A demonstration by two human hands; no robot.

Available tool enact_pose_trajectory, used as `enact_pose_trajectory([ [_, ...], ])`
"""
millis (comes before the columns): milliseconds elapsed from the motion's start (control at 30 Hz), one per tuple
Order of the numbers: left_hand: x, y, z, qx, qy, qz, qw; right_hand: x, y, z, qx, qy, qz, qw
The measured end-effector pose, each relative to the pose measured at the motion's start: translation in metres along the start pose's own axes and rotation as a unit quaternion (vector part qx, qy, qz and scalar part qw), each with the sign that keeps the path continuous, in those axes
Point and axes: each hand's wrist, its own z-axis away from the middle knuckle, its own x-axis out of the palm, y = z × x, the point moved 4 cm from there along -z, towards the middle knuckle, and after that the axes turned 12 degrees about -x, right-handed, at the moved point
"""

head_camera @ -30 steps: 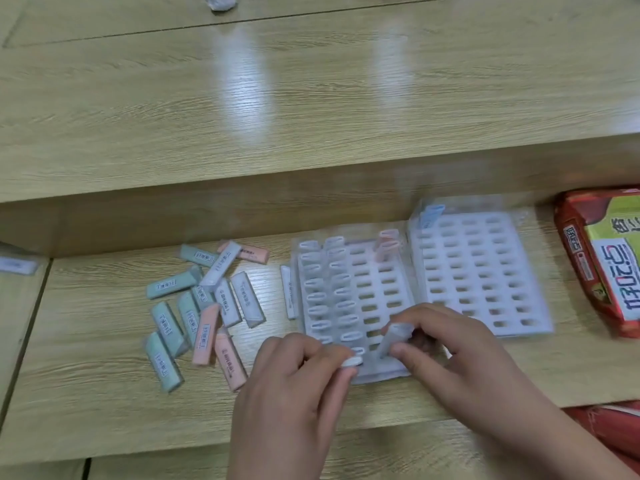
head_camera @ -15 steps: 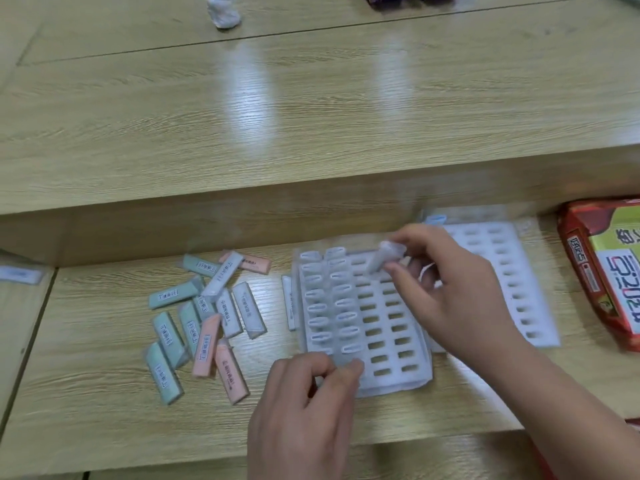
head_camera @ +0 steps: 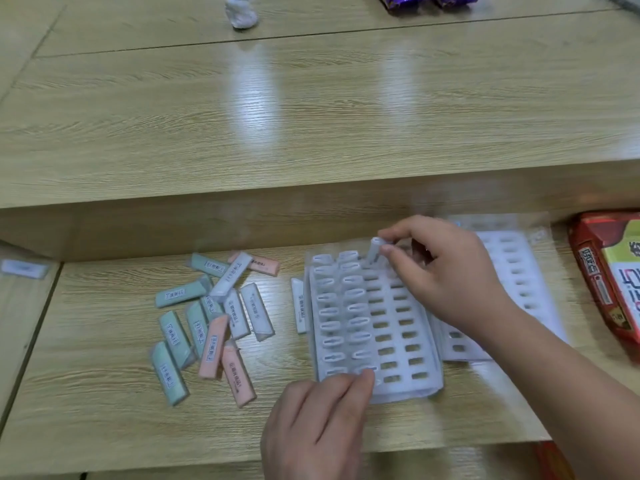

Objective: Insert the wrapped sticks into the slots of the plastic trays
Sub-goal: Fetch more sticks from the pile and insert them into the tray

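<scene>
- Two fingertips are all that shows of the grip of my left hand (head_camera: 318, 420). Its curled fingers lie on the near left corner of the front tray (head_camera: 401, 391), and whether they pinch anything is hidden.
- My right hand (head_camera: 446, 275) reaches in from the lower right. Thumb and forefinger pinch a white wrapped stick (head_camera: 373, 249), tilted, with its lower end at the tray's far row. I cannot tell whether it sits in a slot.
- The front tray's two left columns hold sticks, and its two right columns show open slots.
- My right hand and forearm cover much of the second tray (head_camera: 519, 271), right of centre.
- Loose sticks (head_camera: 211, 320), green, pink and white, lie scattered at centre left.
- A red packet (head_camera: 609, 282) is cut off at the right edge.
</scene>
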Motion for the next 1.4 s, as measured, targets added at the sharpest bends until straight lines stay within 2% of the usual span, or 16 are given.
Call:
enact_pose_trajectory([
  [167,0.000,0.002,0.001,0.058,0.003,0.017,0.998,-0.003,-0.002,-0.003,-0.027,-0.008,0.081,0.996],
  [467,0.007,0.005,0.001,0.104,-0.013,-0.023,0.994,0.002,0.001,-0.005,-0.033,0.005,0.071,0.997],
  [567,0.008,0.003,0.002,0.113,-0.015,-0.036,0.993,-0.003,-0.001,-0.008,-0.078,-0.021,0.104,0.991],
  [633,0.009,-0.001,0.002,0.065,-0.044,-0.012,0.997,-0.006,-0.004,-0.010,-0.125,-0.062,0.148,0.979],
  [733,0.006,-0.009,-0.003,-0.067,-0.128,0.067,0.987,-0.007,-0.008,-0.012,-0.154,-0.106,0.183,0.965],
  [800,0.004,-0.005,-0.007,-0.087,-0.136,0.052,0.986,-0.006,-0.009,-0.010,-0.162,-0.114,0.203,0.959],
  [900,0.005,0.006,0.000,0.027,-0.094,0.024,0.995,-0.002,-0.009,-0.005,-0.184,-0.084,0.217,0.955],
  [933,0.002,0.004,0.001,0.040,-0.082,0.017,0.996,-0.001,-0.011,-0.004,-0.187,-0.064,0.219,0.955],
  [1033,-0.013,-0.011,-0.006,0.019,-0.046,0.032,0.998,0.006,-0.031,-0.006,-0.181,0.005,0.214,0.960],
  [1100,-0.025,-0.034,-0.013,-0.032,-0.017,0.062,0.997,0.015,-0.055,-0.016,-0.174,0.025,0.182,0.967],
  [1167,-0.038,-0.068,-0.024,-0.130,0.014,0.070,0.989,0.032,-0.084,-0.032,-0.166,-0.009,0.139,0.976],
  [1267,-0.049,-0.114,-0.051,-0.286,-0.013,0.009,0.958,0.076,-0.121,-0.051,-0.145,-0.146,0.161,0.965],
  [1300,-0.048,-0.125,-0.061,-0.303,-0.029,-0.011,0.952,0.091,-0.130,-0.055,-0.133,-0.189,0.178,0.957],
  [1400,-0.035,-0.142,-0.094,-0.288,-0.066,-0.063,0.953,0.127,-0.142,-0.058,-0.059,-0.302,0.229,0.924],
])
